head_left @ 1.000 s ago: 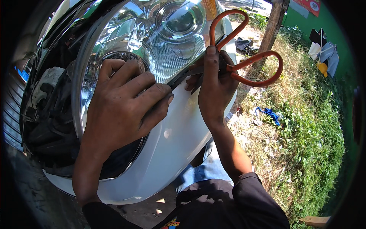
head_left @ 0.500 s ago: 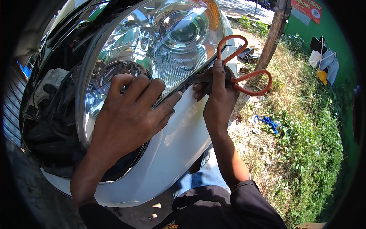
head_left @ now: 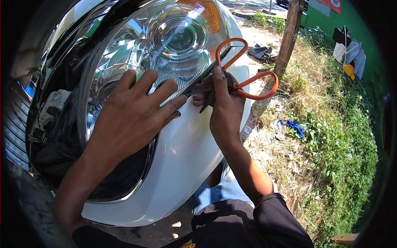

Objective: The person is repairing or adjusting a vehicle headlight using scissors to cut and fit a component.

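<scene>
Right hand (head_left: 225, 111) has its grip wrapped round orange-handled scissors (head_left: 239, 86), loops apart, at headlight (head_left: 180, 37) lower-right edge over white body panel (head_left: 182, 153); left hand (head_left: 128, 120) over headlight, fingers part-spread, can't tell if thumb-index grip pinches anything.

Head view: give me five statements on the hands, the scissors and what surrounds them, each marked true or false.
1. The right hand holds orange-handled scissors. True.
2. The scissors' loops are pressed together. False: the handle loops stand apart.
3. The left hand wears a glove. False: the left hand is bare.
4. The car headlight has an amber section near its upper right. True.
5. In the picture, a wooden post stands left of the headlight. False: the wooden post stands to its right.
</scene>
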A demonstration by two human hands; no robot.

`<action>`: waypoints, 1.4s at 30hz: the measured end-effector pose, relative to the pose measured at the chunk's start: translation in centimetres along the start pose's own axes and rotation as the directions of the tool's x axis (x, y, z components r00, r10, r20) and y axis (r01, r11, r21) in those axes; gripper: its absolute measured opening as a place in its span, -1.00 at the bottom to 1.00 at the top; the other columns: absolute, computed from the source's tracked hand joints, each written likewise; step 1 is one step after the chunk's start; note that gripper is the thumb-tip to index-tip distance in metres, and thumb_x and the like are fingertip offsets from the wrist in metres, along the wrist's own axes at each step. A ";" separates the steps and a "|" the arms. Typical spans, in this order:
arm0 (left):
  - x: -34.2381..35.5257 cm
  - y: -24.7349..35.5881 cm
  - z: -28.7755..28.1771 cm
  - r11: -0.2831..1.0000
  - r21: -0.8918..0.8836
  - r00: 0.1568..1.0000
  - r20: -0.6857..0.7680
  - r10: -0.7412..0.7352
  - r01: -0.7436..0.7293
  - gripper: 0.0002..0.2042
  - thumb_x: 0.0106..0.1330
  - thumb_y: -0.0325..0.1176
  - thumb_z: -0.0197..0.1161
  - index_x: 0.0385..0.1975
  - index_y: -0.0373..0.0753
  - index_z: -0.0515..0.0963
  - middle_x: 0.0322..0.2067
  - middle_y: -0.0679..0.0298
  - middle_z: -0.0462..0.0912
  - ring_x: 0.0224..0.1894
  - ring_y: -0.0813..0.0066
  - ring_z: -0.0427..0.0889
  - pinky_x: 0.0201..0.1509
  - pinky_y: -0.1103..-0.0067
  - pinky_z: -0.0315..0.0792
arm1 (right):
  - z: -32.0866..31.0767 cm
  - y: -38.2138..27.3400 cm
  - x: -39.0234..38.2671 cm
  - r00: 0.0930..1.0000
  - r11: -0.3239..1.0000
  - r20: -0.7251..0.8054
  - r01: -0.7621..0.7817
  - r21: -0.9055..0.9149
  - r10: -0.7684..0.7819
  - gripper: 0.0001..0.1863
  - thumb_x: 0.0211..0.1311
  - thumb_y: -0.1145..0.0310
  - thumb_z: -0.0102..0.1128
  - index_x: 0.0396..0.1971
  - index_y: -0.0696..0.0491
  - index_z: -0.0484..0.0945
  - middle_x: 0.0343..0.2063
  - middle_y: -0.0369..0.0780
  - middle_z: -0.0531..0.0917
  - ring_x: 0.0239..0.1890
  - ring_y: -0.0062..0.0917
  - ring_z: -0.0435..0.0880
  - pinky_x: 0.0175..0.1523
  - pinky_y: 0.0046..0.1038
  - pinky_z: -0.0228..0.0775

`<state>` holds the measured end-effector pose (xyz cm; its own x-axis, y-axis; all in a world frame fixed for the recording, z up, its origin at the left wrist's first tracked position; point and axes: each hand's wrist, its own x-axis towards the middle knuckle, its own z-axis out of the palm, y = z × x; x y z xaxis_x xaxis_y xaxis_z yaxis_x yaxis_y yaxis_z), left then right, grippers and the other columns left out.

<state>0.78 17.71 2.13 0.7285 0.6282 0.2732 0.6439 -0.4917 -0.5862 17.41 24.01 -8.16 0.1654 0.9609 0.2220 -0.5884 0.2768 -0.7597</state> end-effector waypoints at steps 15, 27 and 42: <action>-1.2 -1.1 -0.5 0.998 -0.061 0.990 -0.141 -0.007 -0.002 -0.51 0.16 -0.22 0.46 0.16 0.14 0.68 -0.13 0.29 0.55 -0.08 0.27 0.49 0.11 0.27 0.40 | -1.5 -0.9 0.5 0.999 0.996 0.024 0.026 0.090 -0.029 -0.60 0.57 0.12 0.09 -0.32 0.19 0.54 -0.54 -0.14 0.68 -0.59 -0.52 0.69 -0.46 -0.51 0.55; -0.7 -0.9 0.5 0.994 -0.012 0.992 -0.076 0.103 -0.104 -0.64 0.14 -0.19 0.47 -0.02 0.06 0.73 -0.06 0.26 0.60 -0.08 0.25 0.54 0.14 0.24 0.39 | -0.4 -0.5 0.5 0.994 0.992 0.040 0.103 -0.079 -0.100 -0.66 0.55 0.21 0.15 -0.17 0.26 0.55 -0.56 -0.22 0.66 -0.62 -0.60 0.65 -0.54 -0.55 0.47; -0.7 -0.6 0.3 0.988 0.125 0.996 0.023 0.086 -0.088 -0.63 0.28 -0.22 0.38 0.11 0.12 0.70 -0.04 0.29 0.61 -0.01 0.25 0.51 0.13 0.25 0.38 | 0.2 0.2 0.3 0.997 0.998 0.061 -0.049 0.039 0.047 -0.64 0.56 0.22 0.12 -0.35 0.22 0.55 -0.60 -0.19 0.65 -0.67 -0.59 0.62 -0.59 -0.56 0.42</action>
<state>-0.19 17.77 2.01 0.7753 0.5976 0.2044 0.5431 -0.4657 -0.6987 17.18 24.34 -8.11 0.0893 0.9708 0.2228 -0.6263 0.2287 -0.7453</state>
